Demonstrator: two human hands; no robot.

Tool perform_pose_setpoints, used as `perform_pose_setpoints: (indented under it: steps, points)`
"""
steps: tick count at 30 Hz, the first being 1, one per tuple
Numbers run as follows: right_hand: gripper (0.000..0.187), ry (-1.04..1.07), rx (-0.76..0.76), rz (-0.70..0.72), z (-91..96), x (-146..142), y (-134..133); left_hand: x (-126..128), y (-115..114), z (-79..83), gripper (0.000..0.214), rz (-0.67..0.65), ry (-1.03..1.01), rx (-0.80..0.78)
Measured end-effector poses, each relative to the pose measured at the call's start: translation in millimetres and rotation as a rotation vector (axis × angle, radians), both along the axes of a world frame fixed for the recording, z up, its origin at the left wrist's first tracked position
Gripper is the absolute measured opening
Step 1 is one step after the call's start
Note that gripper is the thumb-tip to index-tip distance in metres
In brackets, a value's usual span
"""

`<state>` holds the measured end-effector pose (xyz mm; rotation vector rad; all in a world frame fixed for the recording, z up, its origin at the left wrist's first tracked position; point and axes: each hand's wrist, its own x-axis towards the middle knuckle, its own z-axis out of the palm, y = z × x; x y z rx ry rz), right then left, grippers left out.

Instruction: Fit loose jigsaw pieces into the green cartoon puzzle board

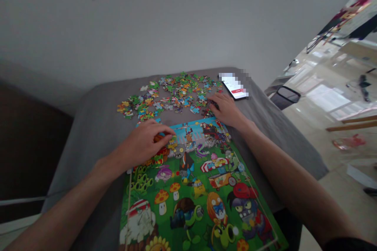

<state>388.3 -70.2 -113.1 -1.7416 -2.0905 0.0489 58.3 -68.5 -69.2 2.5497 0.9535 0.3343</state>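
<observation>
A colourful cartoon jigsaw board [194, 188] lies on a grey-covered table [97, 121] in front of me. My left hand [147, 143] rests on the board's upper left part, fingers curled and pressed down on its pieces. My right hand [225, 108] lies just past the board's top right corner, fingers bent over loose pieces at the edge of the pile. A heap of loose puzzle pieces [171, 96] is spread across the far part of the table.
A phone [234, 86] with a lit screen lies at the table's far right. A plain wall stands behind the table. To the right the shiny floor holds a dark bin [285, 96] and scattered items.
</observation>
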Motion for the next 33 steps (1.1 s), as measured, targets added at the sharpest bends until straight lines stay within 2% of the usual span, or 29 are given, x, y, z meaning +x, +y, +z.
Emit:
perform_pose_setpoints:
  steps: [4, 8, 14, 19, 28, 33]
  points:
    - [0.044, 0.041, -0.021, 0.02, 2.3, -6, -2, 2, -1, -2.8, 0.037, -0.027, -0.018, 0.017]
    - [0.046, 0.044, -0.068, 0.028, 1.9, -11, -4, -1, 1, -6.2, 0.033, -0.014, -0.044, 0.045]
    - [0.043, 0.049, -0.054, 0.011, -2.5, -10, -3, -6, 10, -9.6, 0.029, 0.035, -0.038, 0.156]
    - [0.044, 0.06, -0.054, 0.02, -2.5, -10, -3, -18, 26, -10.2, 0.033, 0.132, -0.057, 0.213]
    - [0.043, 0.061, -0.016, 0.024, -8.7, -11, -2, -49, 60, -19.7, 0.032, 0.432, -0.07, 0.255]
    - [0.043, 0.076, 0.0, 0.047, -9.2, -8, 1, -45, 84, -10.2, 0.033, 0.496, -0.093, 0.241]
